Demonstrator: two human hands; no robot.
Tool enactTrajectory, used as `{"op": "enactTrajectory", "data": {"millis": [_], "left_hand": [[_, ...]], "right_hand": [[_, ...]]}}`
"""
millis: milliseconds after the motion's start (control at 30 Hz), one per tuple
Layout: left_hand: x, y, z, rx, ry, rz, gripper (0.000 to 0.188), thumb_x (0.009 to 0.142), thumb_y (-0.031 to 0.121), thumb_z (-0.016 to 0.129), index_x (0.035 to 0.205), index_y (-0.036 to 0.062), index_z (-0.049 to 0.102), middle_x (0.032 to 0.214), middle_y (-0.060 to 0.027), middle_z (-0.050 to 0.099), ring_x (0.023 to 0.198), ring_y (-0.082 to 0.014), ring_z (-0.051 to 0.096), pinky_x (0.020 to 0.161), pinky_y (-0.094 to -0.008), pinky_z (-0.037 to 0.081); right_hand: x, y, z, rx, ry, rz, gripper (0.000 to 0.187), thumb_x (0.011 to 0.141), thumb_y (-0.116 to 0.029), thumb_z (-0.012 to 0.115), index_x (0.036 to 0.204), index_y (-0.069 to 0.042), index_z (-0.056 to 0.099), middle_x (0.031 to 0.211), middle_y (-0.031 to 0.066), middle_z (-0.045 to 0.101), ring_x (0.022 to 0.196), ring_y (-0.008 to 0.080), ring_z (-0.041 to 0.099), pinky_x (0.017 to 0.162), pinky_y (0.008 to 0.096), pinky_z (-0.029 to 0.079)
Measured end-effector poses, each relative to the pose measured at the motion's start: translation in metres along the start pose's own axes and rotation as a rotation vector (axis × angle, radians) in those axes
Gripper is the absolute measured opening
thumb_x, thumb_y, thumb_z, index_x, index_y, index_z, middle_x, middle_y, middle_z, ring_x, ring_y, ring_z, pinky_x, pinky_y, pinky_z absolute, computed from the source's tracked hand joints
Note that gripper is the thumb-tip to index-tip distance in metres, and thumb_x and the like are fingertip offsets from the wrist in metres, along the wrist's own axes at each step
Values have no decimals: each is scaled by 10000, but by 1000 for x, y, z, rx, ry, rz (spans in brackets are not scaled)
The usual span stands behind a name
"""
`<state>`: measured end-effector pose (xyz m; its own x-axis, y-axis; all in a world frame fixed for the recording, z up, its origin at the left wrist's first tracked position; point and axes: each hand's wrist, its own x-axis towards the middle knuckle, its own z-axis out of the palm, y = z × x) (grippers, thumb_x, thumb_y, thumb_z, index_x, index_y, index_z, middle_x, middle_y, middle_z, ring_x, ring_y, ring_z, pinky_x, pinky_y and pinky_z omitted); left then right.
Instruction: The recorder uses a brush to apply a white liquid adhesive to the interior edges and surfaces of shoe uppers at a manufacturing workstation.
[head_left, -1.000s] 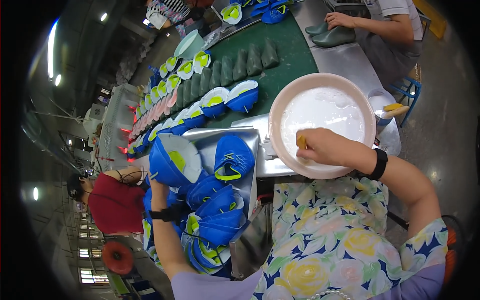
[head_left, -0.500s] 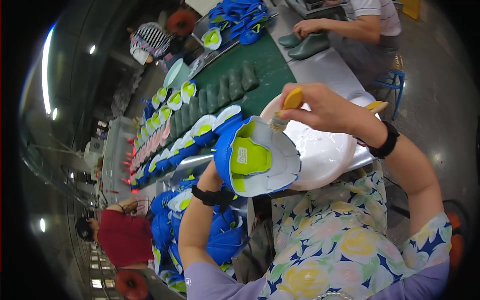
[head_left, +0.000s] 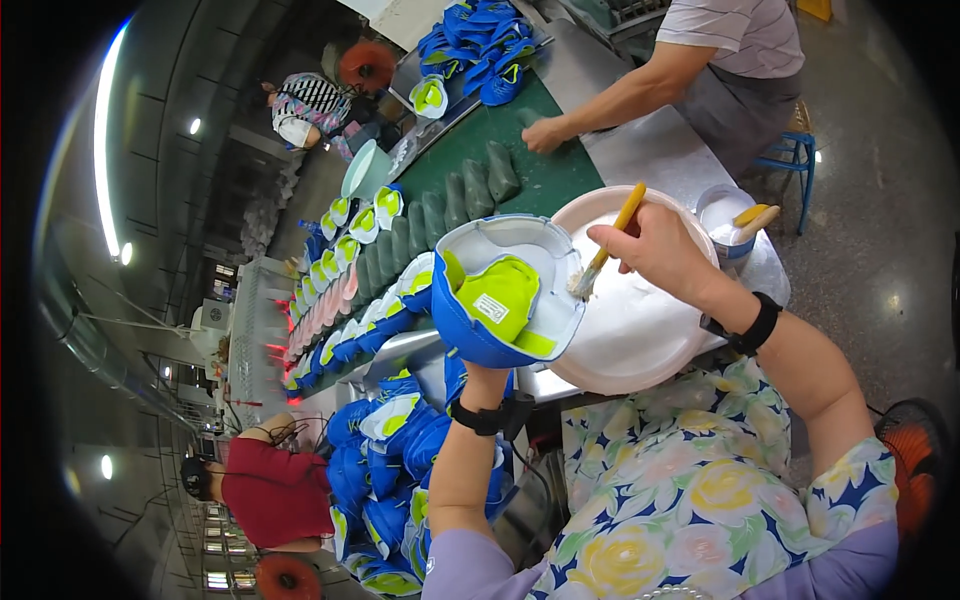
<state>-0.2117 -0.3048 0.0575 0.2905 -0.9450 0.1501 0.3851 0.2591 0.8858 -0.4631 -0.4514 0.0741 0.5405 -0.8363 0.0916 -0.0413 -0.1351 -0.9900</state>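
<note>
My left hand (head_left: 486,374) holds up a blue shoe upper (head_left: 505,290) from below; its fingers are mostly hidden behind the upper. The opening faces me, showing a lime-green lining with a small white label and a whitish inner margin. In my right hand (head_left: 655,252) is a brush (head_left: 627,210) with a yellow handle, pinched between thumb and fingers. Its wet-looking bristles are at the upper's right edge, where I cannot tell if they touch. Below and to the right of both stands a wide pale basin (head_left: 622,386) of white liquid.
Right of the basin, a small tub (head_left: 722,250) holds white stuff and yellow-handled brushes (head_left: 755,216). Beyond, a green belt (head_left: 455,135) carries rows of dark green lasts (head_left: 430,215) and uppers. A co-worker's hand (head_left: 545,134) reaches over it. Blue uppers (head_left: 395,460) pile beside my left arm.
The upper has turned and tilted in my left hand. My right hand has swung the brush lower, its handle now pointing up. The co-worker's hand has moved from two green lasts to the belt.
</note>
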Motion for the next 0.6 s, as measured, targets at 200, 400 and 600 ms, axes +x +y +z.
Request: {"op": "enactTrajectory", "data": {"millis": [200,400,600], "left_hand": [[1,-1,-24,364,-22,45,571,960,355,595,1430,55,473,1314,-172,617,1173,-306,633,1025,-469,521],[-4,5,-36,725,-25,106,489,1013,307,526,1429,55,469,1310,-152,619,1185,-278,625,1036,-445,514],[-20,-2,-34,6,-60,-190,416,1030,257,525,1399,63,515,1333,-120,614,1197,-239,613,1044,-408,505]], "right_hand": [[-16,6,23,71,-19,106,404,896,-342,721,860,56,661,732,113,685,568,136,652,531,250,514],[-31,-7,25,137,-109,48,401,893,-342,719,890,54,653,725,115,691,625,162,683,593,290,526],[-23,-12,6,58,-78,-560,184,887,-185,766,958,-44,672,858,86,697,771,213,689,681,311,523]]}}
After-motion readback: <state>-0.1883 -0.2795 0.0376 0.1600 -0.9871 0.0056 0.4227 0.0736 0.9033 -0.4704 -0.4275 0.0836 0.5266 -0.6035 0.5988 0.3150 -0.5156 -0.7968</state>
